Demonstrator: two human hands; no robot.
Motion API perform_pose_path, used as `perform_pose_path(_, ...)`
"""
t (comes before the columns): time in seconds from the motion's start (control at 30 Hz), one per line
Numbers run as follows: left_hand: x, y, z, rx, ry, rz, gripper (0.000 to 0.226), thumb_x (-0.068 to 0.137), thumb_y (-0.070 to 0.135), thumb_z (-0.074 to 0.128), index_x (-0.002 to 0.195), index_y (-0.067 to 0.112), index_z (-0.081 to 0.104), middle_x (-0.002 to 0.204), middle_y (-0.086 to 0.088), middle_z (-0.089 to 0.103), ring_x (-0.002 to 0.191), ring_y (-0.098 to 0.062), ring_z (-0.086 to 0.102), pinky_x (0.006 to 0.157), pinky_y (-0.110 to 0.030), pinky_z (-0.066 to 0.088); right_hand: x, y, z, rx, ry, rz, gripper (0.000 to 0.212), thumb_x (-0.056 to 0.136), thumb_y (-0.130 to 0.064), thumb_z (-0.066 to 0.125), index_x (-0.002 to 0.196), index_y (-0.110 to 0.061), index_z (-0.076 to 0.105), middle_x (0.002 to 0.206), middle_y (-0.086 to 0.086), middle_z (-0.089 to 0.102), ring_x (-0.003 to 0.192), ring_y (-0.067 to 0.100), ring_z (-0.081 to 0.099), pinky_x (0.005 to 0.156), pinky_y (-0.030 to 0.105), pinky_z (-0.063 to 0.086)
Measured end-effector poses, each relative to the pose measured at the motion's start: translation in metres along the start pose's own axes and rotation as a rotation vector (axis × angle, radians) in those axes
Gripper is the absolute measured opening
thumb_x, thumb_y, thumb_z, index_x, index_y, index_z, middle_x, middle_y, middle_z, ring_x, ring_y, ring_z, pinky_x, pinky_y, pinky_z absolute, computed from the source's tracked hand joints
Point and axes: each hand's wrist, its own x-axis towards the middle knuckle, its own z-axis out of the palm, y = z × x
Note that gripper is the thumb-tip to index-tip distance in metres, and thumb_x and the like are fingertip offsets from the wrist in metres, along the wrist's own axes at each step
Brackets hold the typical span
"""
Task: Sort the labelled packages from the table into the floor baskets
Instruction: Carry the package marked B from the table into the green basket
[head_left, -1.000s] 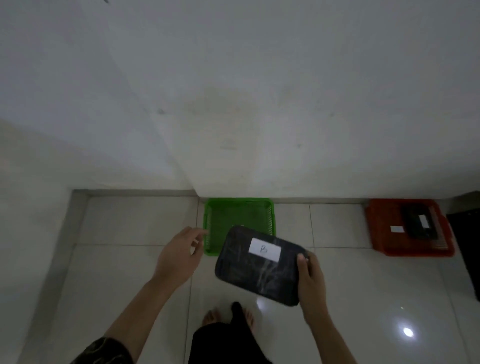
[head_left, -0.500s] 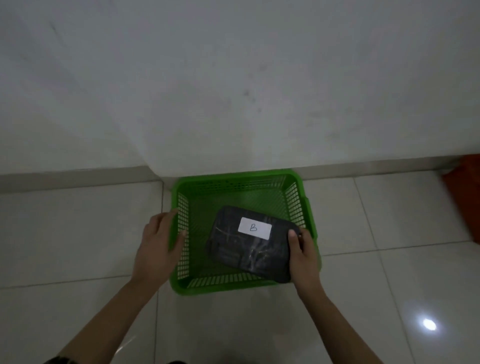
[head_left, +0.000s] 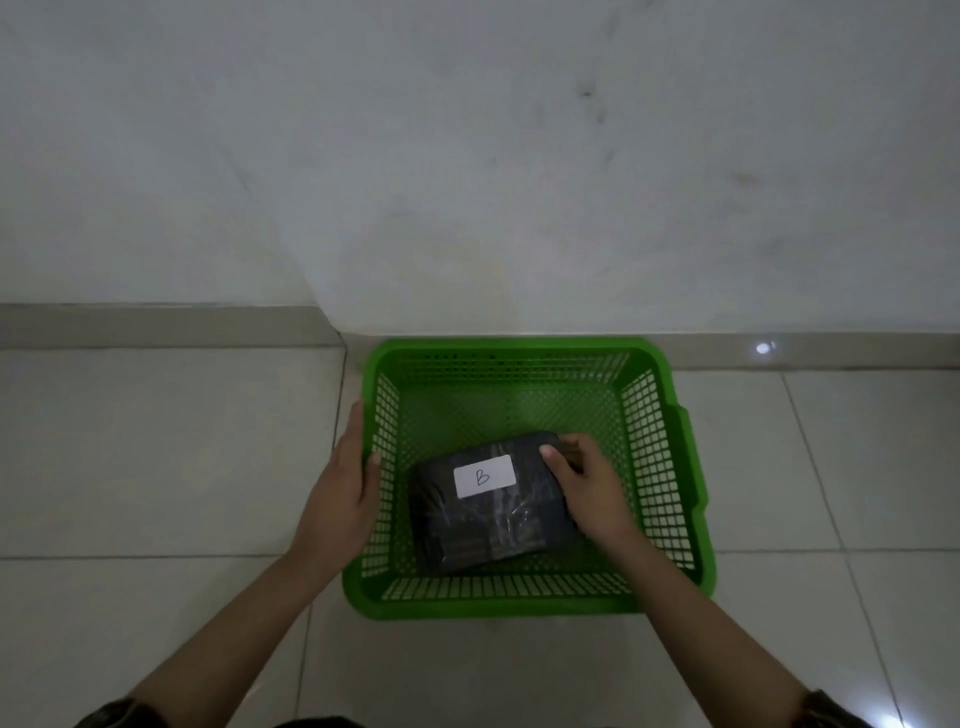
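In the basket, right hand: the right hand (head_left: 584, 491) lies curled over the far right corner of the black plastic-wrapped package with a white label marked "B" (head_left: 491, 501), fingers still closed on that edge.
Package: half a second ago it hung tilted above the mesh; now it appears to rest on the floor of the green perforated plastic basket (head_left: 670, 462), towards the near side, label up.
Meaning: this placing looks all but done; only letting go and lifting the hand out seems left.
Left hand: the left hand (head_left: 340, 499) stays pressed flat and open against the basket's left wall from outside, thumb hooked over the rim, holding nothing else.
Edges: the basket's far rim sits close to the grey-white wall (head_left: 467, 182); its walls stand around the package, apart from it on all sides.
Open room: bare pale floor tiles (head_left: 156, 457) lie left, right and near; the clear way out is straight up.
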Motion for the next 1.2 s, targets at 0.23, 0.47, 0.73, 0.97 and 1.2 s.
perform_pose_path(0.23, -0.001, 0.0, 0.001, -0.044, 0.0, -0.025, 0.06, 0.098, 0.015, 0.029, 0.146, 0.029, -0.004, 0.147, 0.005, 0.031, 0.117, -0.006, 0.046, 0.094, -0.009, 0.032, 0.032, -0.021, 0.01, -0.387, -0.037, -0.135, 0.034, 0.088, -0.031, 0.062, 0.112, -0.008, 0.062, 0.104, 0.006, 0.066, 0.094, 0.018, 0.058, 0.077, 0.021, 0.039)
perform_pose_path(0.47, 0.001, 0.0, 0.001, -0.036, 0.023, -0.023, 0.057, 0.099, 0.013, 0.029, 0.149, 0.022, 0.003, 0.13, 0.003, 0.047, 0.101, -0.017, 0.058, 0.087, -0.028, 0.045, -0.022, -0.013, 0.011, -0.446, 0.158, 0.007, 0.066, 0.079, -0.038, 0.071, 0.132, -0.012, 0.042, 0.128, 0.016, 0.047, 0.116, 0.03, 0.049, 0.098, 0.038, 0.042)
perform_pose_path(0.73, 0.005, 0.004, -0.018, -0.304, -0.164, -0.094, 0.059, 0.098, 0.004, 0.035, 0.142, 0.035, 0.009, 0.122, 0.05, 0.038, 0.112, 0.023, 0.041, 0.092, 0.003, 0.031, 0.005, -0.031, 0.039, -0.313, 0.096, -0.086, 0.055, 0.084, -0.019, 0.068, 0.132, -0.01, 0.043, 0.127, 0.015, 0.049, 0.1, 0.008, 0.041, 0.085, 0.016, 0.033)
perform_pose_path(0.97, -0.006, -0.004, -0.039, -0.329, -0.3, -0.148, 0.086, 0.088, 0.014, 0.06, 0.138, 0.054, 0.001, 0.131, 0.043, 0.031, 0.108, 0.018, 0.05, 0.081, -0.006, 0.048, -0.005, -0.013, 0.052, -0.353, -0.151, -0.155, 0.097, 0.071, -0.031, 0.08, 0.147, -0.018, 0.022, 0.148, 0.006, 0.031, 0.134, 0.021, 0.034, 0.11, 0.034, 0.034)
perform_pose_path(1.2, -0.011, -0.005, -0.044, -0.269, -0.343, -0.155, 0.096, 0.082, -0.002, 0.065, 0.137, 0.052, 0.008, 0.135, 0.038, 0.028, 0.104, 0.011, 0.056, 0.075, -0.009, 0.051, 0.003, -0.017, 0.062, -0.376, -0.27, -0.157, 0.105, 0.07, -0.021, 0.081, 0.149, -0.024, 0.013, 0.159, 0.006, 0.011, 0.144, 0.023, 0.018, 0.114, 0.048, 0.031)
